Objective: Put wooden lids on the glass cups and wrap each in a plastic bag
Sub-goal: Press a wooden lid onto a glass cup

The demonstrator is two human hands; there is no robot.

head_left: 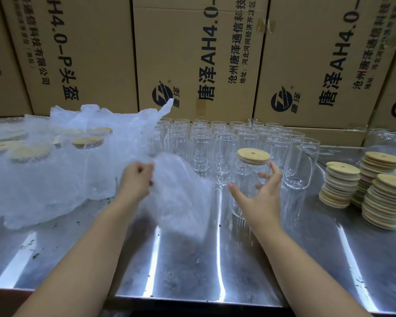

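Observation:
My right hand [260, 197] holds a glass cup [249, 177] with a round wooden lid [253, 156] on top, fingers wrapped around its side, above the metal table. My left hand [137, 179] pinches the edge of a translucent plastic bag [181, 200] that hangs blurred just left of the cup. Rows of bare glass cups [224, 143] stand behind. Stacks of wooden lids [384, 200] sit at the right.
A pile of plastic bags [62, 161] covers the table's left, with several lidded, bagged cups [87, 143] among it. Cardboard boxes [192, 53] wall off the back. The shiny steel table [192, 259] stretches toward me, its front edge near.

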